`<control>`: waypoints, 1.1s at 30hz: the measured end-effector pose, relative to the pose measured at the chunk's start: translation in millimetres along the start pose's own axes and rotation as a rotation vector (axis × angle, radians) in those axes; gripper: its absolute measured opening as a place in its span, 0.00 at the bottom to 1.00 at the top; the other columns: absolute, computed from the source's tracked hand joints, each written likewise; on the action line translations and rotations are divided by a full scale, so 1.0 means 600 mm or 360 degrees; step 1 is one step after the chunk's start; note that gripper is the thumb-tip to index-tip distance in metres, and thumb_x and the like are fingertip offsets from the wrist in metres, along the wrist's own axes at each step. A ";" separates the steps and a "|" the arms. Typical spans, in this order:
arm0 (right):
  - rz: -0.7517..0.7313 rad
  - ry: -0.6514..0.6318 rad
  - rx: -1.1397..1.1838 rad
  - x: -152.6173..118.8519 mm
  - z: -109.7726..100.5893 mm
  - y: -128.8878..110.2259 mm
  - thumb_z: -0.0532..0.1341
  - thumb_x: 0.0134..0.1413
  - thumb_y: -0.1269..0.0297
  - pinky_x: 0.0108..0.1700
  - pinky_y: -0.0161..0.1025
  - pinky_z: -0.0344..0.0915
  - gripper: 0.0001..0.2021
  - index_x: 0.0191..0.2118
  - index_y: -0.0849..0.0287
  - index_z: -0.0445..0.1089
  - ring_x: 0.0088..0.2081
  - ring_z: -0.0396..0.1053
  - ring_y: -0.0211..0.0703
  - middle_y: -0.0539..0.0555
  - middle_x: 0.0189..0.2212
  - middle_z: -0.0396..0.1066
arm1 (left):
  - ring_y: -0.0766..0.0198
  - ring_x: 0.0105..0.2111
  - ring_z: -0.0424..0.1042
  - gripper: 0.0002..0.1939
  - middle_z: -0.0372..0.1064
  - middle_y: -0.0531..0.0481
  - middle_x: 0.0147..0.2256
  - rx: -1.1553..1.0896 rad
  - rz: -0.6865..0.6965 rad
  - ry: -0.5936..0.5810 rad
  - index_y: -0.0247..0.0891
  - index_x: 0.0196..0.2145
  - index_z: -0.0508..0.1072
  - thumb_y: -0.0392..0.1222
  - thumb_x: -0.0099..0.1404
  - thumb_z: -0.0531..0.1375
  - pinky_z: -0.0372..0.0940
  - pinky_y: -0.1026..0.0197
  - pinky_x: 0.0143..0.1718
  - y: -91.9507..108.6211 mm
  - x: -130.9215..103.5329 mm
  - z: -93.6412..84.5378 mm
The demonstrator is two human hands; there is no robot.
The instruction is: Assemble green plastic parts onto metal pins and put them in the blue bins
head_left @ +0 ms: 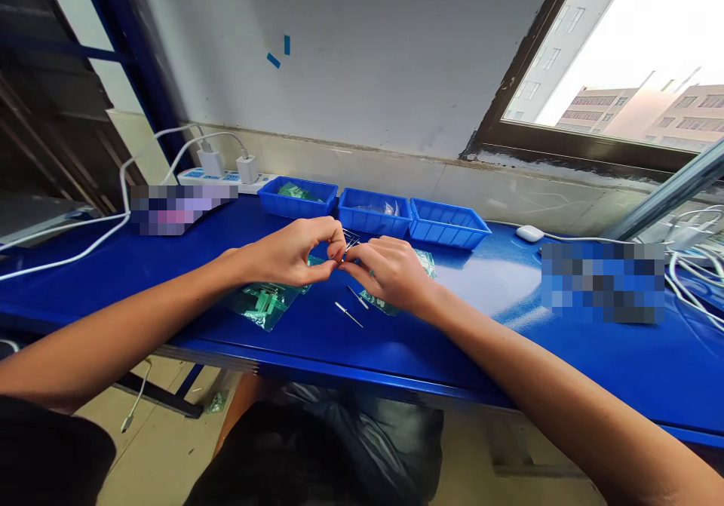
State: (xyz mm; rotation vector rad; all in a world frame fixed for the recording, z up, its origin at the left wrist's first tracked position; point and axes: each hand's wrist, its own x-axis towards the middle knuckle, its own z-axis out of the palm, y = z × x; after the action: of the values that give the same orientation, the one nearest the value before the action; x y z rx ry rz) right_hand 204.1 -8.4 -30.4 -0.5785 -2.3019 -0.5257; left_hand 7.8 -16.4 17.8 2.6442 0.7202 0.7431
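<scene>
Blue laminate covers the bench [509, 280], and both hands meet above its middle, a little back from the near edge. The left hand [294, 253] curls its thumb and forefinger together, and the right hand [390, 272] does the same — the two grips pinch one small part [338, 257] between them, fingertips touching; it is too tiny to make out. Just beyond the knuckles a few thin metal pins [351, 236] stick out. Under the left hand lies a clear bag of green parts [263, 302], and a second bag [421, 265] shows partly under the right hand. Two loose metal pins [349, 314] rest on the bench between the bags, nearer the near edge. Along the far edge three blue bins stand side by side: the left bin [297, 198] holds green pieces, the middle bin [373, 213] holds something clear, and the right bin [449, 225] sits just beside it. Toward the far left corner a white power strip [218, 178] carries two chargers, their cables trailing off the left end — a white mouse [530, 233] sits farther right along the far edge.
</scene>
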 end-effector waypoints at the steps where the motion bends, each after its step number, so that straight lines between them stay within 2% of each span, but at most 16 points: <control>1: -0.0003 -0.0004 0.0004 0.000 0.000 0.000 0.50 0.63 0.60 0.29 0.34 0.55 0.15 0.31 0.61 0.68 0.23 0.64 0.35 0.50 0.21 0.70 | 0.69 0.29 0.63 0.04 0.63 0.52 0.28 0.0008 -0.0004 -0.0006 0.37 0.26 0.57 0.33 0.54 0.53 0.58 0.68 0.26 -0.001 0.000 0.001; 13: 0.0043 -0.0001 -0.0007 -0.003 0.002 0.001 0.50 0.63 0.60 0.29 0.35 0.52 0.15 0.30 0.60 0.67 0.23 0.62 0.34 0.50 0.21 0.69 | 0.68 0.31 0.64 0.09 0.64 0.52 0.30 -0.0012 0.0015 -0.0003 0.39 0.25 0.51 0.32 0.54 0.52 0.58 0.66 0.28 -0.009 -0.001 0.005; 18: 0.0058 0.0007 0.0000 -0.003 0.003 0.002 0.50 0.63 0.59 0.29 0.34 0.52 0.15 0.29 0.60 0.67 0.23 0.61 0.34 0.49 0.21 0.68 | 0.69 0.30 0.63 0.09 0.63 0.52 0.30 0.0008 0.0022 0.0004 0.39 0.24 0.51 0.32 0.54 0.51 0.59 0.65 0.30 -0.008 0.000 0.005; 24: 0.0037 0.0038 0.0018 -0.001 0.002 0.001 0.51 0.63 0.59 0.28 0.35 0.51 0.15 0.29 0.60 0.67 0.22 0.61 0.33 0.49 0.20 0.68 | 0.69 0.30 0.63 0.08 0.64 0.52 0.29 0.0058 0.0001 -0.0001 0.39 0.24 0.52 0.33 0.54 0.51 0.57 0.66 0.28 -0.007 0.001 0.002; 29: 0.0037 0.0017 -0.0001 -0.001 0.001 0.001 0.51 0.63 0.58 0.28 0.34 0.52 0.15 0.29 0.60 0.67 0.22 0.61 0.33 0.49 0.20 0.68 | 0.69 0.28 0.63 0.10 0.64 0.53 0.27 0.0018 -0.0044 0.0069 0.39 0.23 0.51 0.33 0.54 0.53 0.57 0.66 0.26 -0.004 0.002 0.000; 33: 0.0017 0.0077 -0.0024 -0.001 0.002 0.001 0.51 0.62 0.59 0.28 0.34 0.52 0.15 0.28 0.60 0.67 0.22 0.61 0.33 0.49 0.20 0.68 | 0.69 0.28 0.63 0.09 0.64 0.52 0.28 -0.0033 -0.0026 0.0073 0.38 0.24 0.54 0.33 0.54 0.54 0.58 0.66 0.27 0.000 0.001 0.000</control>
State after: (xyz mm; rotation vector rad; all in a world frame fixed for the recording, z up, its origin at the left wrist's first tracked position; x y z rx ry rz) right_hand 204.5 -7.7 -31.5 -0.5787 -2.2499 -0.5466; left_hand 8.3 -15.7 18.2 2.6070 0.7414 0.8048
